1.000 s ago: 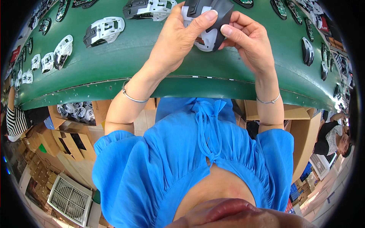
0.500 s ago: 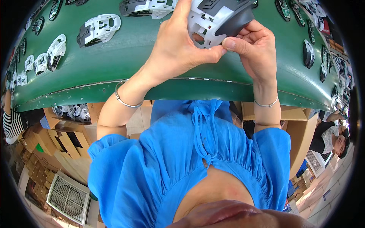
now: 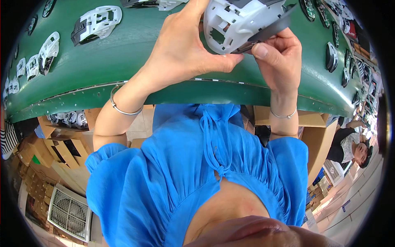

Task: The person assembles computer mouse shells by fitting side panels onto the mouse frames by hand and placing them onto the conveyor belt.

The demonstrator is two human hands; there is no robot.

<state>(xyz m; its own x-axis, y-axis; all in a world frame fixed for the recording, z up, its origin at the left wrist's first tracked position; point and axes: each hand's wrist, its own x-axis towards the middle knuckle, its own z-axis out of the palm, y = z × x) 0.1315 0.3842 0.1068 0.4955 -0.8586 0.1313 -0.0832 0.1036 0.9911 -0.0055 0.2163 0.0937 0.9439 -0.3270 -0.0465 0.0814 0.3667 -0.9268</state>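
Note:
Above the near part of the green table (image 3: 123, 66), I hold a plastic shell (image 3: 228, 24) shaped like a computer mouse, white with cut-outs. Its upper part runs out of the picture. My left hand (image 3: 177, 51) grips it from the left, the thumb along its lower edge. A dark grey curved side panel (image 3: 272, 29) flares out from the shell's right side, a gap showing at the lower end. My right hand (image 3: 284, 59) pinches that panel between thumb and bent fingers; the fingertips are partly hidden behind it.
Another white-and-grey shell (image 3: 96, 24) lies left on the table, with several smaller-looking ones beyond. Dark shells (image 3: 331, 57) lie right. Below the table edge stand a box of white parts (image 3: 74, 119) and a cardboard box (image 3: 319, 144). A person (image 3: 349, 148) is at far right.
The shell has tilted and its side panel now stands further out at the right, with a gap. My right hand has shifted slightly right. The whole view has moved a little.

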